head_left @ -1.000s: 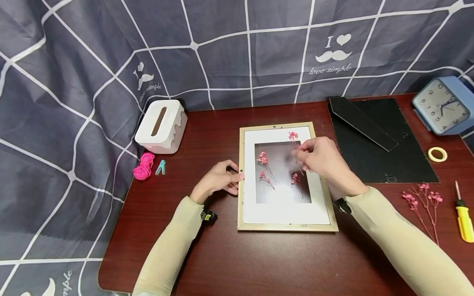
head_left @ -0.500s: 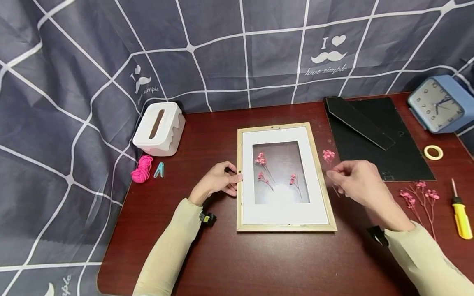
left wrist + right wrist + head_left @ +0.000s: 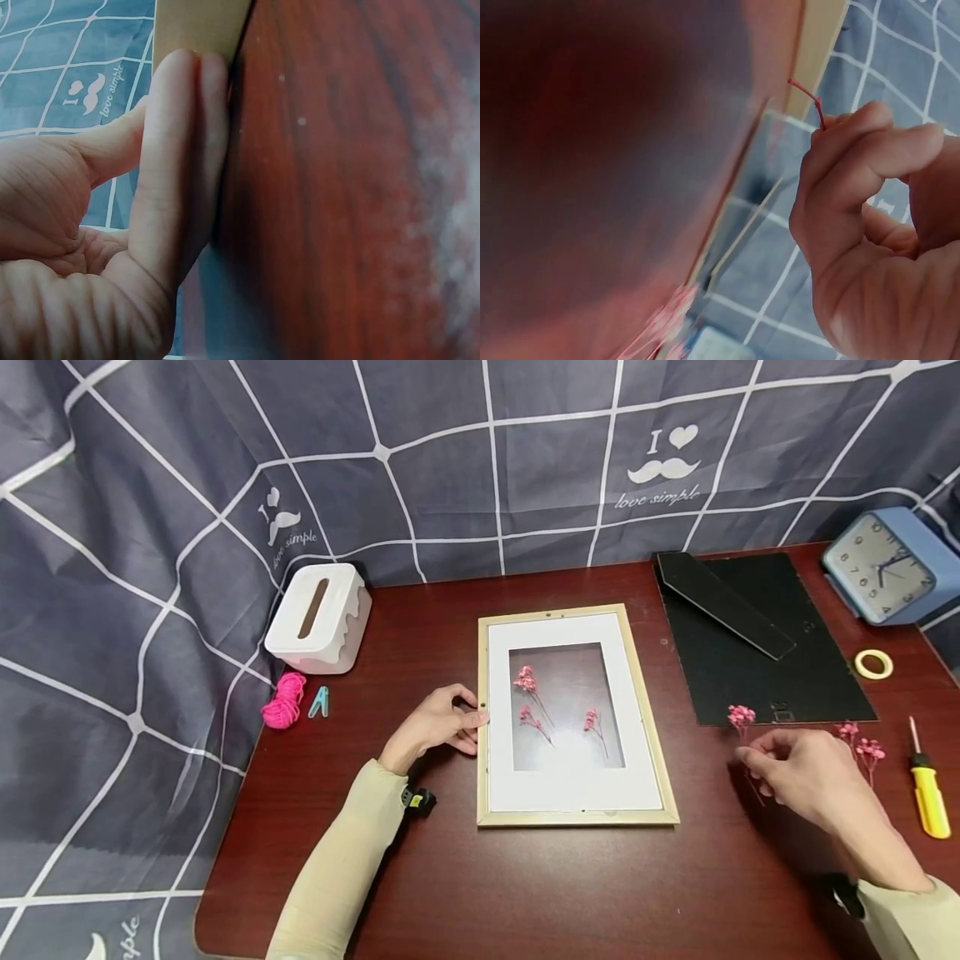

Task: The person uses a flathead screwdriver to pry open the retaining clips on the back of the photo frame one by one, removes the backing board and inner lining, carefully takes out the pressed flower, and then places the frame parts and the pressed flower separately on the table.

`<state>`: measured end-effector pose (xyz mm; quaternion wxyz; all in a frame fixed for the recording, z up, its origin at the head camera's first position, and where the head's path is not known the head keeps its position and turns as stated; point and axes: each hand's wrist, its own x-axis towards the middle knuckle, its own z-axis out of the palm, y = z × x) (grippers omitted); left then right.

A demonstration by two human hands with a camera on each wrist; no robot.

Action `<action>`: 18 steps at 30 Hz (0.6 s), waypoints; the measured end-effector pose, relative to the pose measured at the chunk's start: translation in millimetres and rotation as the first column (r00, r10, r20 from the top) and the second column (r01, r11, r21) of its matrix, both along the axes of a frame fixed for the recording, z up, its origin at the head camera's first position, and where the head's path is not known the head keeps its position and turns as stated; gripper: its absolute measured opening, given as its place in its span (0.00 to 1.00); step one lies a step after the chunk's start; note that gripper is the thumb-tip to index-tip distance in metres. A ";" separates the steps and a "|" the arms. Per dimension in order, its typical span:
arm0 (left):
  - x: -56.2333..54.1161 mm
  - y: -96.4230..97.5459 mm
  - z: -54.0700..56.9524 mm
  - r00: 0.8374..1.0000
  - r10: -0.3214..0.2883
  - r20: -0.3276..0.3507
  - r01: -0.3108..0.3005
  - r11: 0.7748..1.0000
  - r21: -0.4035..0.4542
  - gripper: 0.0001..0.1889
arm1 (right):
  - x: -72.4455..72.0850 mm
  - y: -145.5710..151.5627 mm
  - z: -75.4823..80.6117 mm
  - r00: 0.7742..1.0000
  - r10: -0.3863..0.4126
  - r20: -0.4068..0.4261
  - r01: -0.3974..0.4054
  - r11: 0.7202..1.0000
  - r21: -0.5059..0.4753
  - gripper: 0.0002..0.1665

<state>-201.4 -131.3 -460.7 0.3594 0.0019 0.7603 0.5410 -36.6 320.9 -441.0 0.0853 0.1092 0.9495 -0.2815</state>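
A light wooden picture frame (image 3: 577, 819) with a white mat lies on the table, and three pink dried flower sprigs (image 3: 527, 681) lie within its opening. My left hand (image 3: 435, 724) holds the frame's left edge, thumb on top and fingers along the side; the left wrist view shows those fingers (image 3: 166, 150) against the wood. Off to the right, my right hand (image 3: 813, 772) pinches another dried flower sprig (image 3: 741, 716), blossoms up, above the table. Its thin stem (image 3: 804, 89) pokes out past the fingers in the right wrist view. More pink sprigs (image 3: 870, 750) lie partly hidden behind this hand.
The black backing board (image 3: 787, 685) with its stand lies behind the right hand. Beyond are a blue clock (image 3: 885, 568), a tape roll (image 3: 873, 664) and a yellow screwdriver (image 3: 930, 797). At left sit a tissue box (image 3: 318, 614), pink yarn (image 3: 284, 700) and a clip (image 3: 319, 702).
My right hand has carried the pinched sprig from over the frame's opening rightward, out to the loose sprigs. The left hand stays at the frame's edge.
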 end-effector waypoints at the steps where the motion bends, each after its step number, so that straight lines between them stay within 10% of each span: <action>1: -0.1 0.0 -0.3 1.000 -0.002 0.000 0.002 1.000 0.000 0.20 | 1.8 4.8 -1.2 1.000 -0.006 0.023 0.006 1.000 0.003 0.16; 18: -0.1 -1.6 -0.8 1.000 -0.005 -0.016 0.005 1.000 -0.004 0.21 | 8.0 47.3 -16.7 0.985 -0.065 0.163 0.053 0.996 0.075 0.16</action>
